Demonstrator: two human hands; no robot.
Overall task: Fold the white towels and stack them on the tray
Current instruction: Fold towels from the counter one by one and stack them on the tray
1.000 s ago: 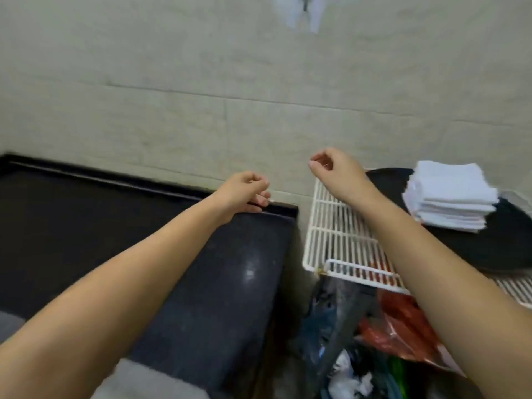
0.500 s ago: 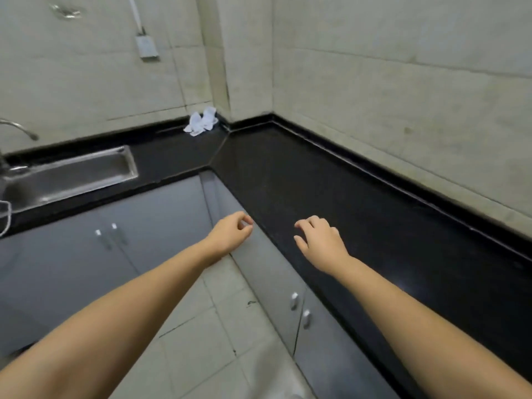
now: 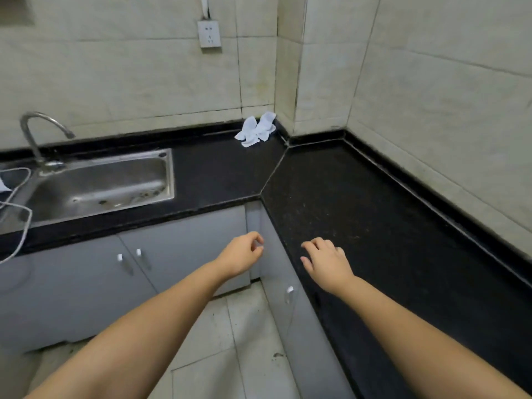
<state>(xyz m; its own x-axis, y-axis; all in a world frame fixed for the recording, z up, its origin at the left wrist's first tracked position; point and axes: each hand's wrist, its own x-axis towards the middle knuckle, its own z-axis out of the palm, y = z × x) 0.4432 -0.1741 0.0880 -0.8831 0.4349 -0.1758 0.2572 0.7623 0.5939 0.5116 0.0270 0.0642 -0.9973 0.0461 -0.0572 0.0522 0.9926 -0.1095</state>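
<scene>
A crumpled white towel (image 3: 257,129) lies in the far corner of the black countertop (image 3: 359,203), against the tiled wall. Both my hands are stretched forward, well short of it, and hold nothing. My left hand (image 3: 241,254) hovers in front of the grey cabinets with fingers loosely curled. Over the counter's front edge floats my right hand (image 3: 325,260), palm down, fingers relaxed. The tray and the stack of folded towels are out of view.
A steel sink (image 3: 98,185) with a curved tap (image 3: 37,133) is set in the counter at left, a white cable (image 3: 20,223) draped over its edge. A wall socket (image 3: 209,33) sits above. Grey cabinet doors (image 3: 178,249) and tiled floor (image 3: 230,341) lie below.
My view has swung left, away from the tray and wire rack, to the counter corner with the sink. The crumpled towel now looks nearer. Both hands stay empty.
</scene>
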